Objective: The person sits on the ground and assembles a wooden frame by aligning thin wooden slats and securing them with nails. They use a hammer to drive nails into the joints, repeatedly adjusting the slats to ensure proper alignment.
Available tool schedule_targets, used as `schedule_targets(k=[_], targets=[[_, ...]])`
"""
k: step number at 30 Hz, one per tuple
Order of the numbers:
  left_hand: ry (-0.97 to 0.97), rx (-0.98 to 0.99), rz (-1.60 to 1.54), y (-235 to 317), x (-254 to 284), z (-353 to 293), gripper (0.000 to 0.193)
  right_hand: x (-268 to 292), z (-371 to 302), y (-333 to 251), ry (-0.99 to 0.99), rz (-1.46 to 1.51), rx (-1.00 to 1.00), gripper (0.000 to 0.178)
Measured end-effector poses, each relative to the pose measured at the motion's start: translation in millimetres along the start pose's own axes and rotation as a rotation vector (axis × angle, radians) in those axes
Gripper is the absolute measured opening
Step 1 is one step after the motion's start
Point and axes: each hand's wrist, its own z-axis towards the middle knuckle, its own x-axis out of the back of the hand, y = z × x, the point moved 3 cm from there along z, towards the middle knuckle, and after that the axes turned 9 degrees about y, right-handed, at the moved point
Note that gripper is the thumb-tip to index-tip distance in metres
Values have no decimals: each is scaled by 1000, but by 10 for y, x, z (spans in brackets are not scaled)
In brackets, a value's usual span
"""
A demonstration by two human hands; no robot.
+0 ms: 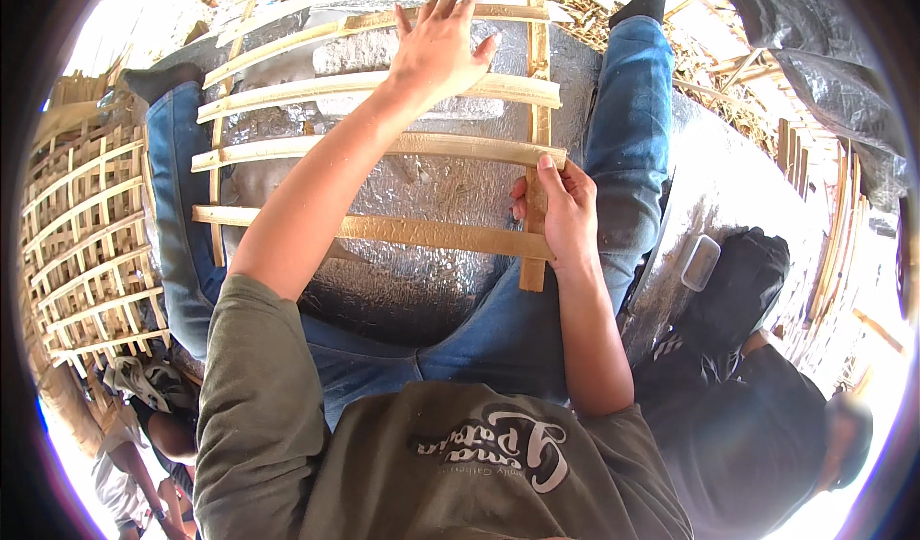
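And here are the right hand's (567, 203) fingers, closed in a pinch: thumb on top of a split-bamboo slat (412, 144), the second from the near edge, right at its right end, the other fingers curled low beside the right rail (539, 56). Up the frame, the left hand (439, 46) is palm down, fingers spread wide and gripping nothing, laid over a farther slat (369, 24) towards the right side.

Both hands are on the bamboo lattice (335, 90), which lies on a silver sheet (402, 296) between two outstretched jeans legs (628, 137). The nearest slat (422, 233) crosses close to the near edge, with the right rail poking out past it at the near right corner; the left rail (217, 142) runs up the opposite side.

How far along? The outline looks well formed, I'd judge: several slats already span both rails, with broad gaps between. Whether the crossings are fastened, I can't tell, so any fixing left is an open question; the far end is washed out by glare.

Further out, a closer-meshed bamboo panel (91, 243) stands off to the left; on the right, a clear plastic container (701, 262) sits near a co-worker in dark clothing (757, 444).
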Motion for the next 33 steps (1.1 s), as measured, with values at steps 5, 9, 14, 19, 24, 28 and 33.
schedule_targets(k=[5,9,14,19,24,28,33], targets=[[13,4,-28,-5,20,3,69,3,8,-4,-9,-1,4,27],[15,-2,-27,-1,12,2,69,-5,2,-16,-12,4,23,28],[9,-2,-29,6,16,0,69,-6,-3,-16,-9,-6,28,28],[20,-9,-31,-6,-1,-11,67,3,2,-4,-11,-5,17,28],[62,-16,-80,0,42,3,69,7,0,-8,-10,-16,21,28],[174,-5,-383,-104,218,51,68,18,8,-27,-27,0,43,28],[231,5,-320,-596,616,-194,62,5,17,-10,-19,18,38,27]])
